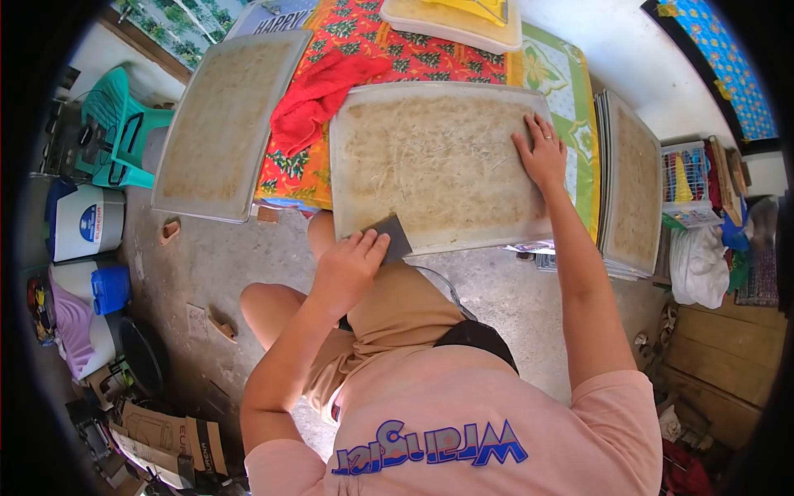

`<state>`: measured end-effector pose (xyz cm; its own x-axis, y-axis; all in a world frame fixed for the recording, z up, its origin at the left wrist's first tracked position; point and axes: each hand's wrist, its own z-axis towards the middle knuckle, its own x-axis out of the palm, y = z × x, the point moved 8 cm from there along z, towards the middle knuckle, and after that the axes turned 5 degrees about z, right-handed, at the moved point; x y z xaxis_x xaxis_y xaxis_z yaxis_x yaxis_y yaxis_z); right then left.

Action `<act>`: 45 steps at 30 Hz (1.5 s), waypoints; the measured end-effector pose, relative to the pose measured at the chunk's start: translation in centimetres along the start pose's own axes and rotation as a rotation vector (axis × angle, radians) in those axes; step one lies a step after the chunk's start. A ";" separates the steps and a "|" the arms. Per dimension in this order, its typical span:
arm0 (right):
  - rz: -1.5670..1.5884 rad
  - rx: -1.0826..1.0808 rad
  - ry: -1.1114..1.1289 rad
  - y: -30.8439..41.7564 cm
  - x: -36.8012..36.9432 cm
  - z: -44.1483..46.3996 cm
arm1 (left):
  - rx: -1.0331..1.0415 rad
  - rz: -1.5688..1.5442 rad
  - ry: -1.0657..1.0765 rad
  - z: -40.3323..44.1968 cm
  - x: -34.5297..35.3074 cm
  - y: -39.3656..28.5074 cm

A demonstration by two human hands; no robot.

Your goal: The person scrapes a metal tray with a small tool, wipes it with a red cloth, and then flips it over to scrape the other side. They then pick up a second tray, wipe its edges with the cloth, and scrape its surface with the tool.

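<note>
A large pale tray (438,165), its surface coated with a brownish layer and marked by whitish scratch-like lines, lies in front of me on the table. My left hand (357,258) is closed around a dark grey flat square piece (392,238), held at the tray's near left corner; whether it is a scraper or a stiff sheet I cannot tell. Flat on the tray's right side rests my right hand (543,153), fingers spread, a ring on one of them. A red cloth (314,99) touches the tray's far left corner.
A similar tray (227,124) leans over the table's left end. More trays (628,182) stand stacked at the right. At the back is a white tub (451,29) with a yellow item. A green chair (124,124) and a cooler box (87,221) are at left.
</note>
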<state>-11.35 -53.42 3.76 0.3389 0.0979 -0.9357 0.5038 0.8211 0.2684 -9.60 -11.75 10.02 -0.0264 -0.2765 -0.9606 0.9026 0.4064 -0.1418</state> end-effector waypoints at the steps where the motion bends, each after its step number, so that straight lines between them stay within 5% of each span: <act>1: -0.004 0.001 0.000 0.0 0.0 0.0 | 0.008 -0.005 0.005 -0.2 0.1 -0.4; 45: 0.001 -0.002 0.002 -0.1 0.1 0.1 | -0.035 -0.067 -0.011 0.1 -0.3 0.5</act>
<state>-11.28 -53.49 3.62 0.3377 0.1003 -0.9359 0.5014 0.8223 0.2691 -9.12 -11.52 10.20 -0.0816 -0.3134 -0.9461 0.8834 0.4167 -0.2142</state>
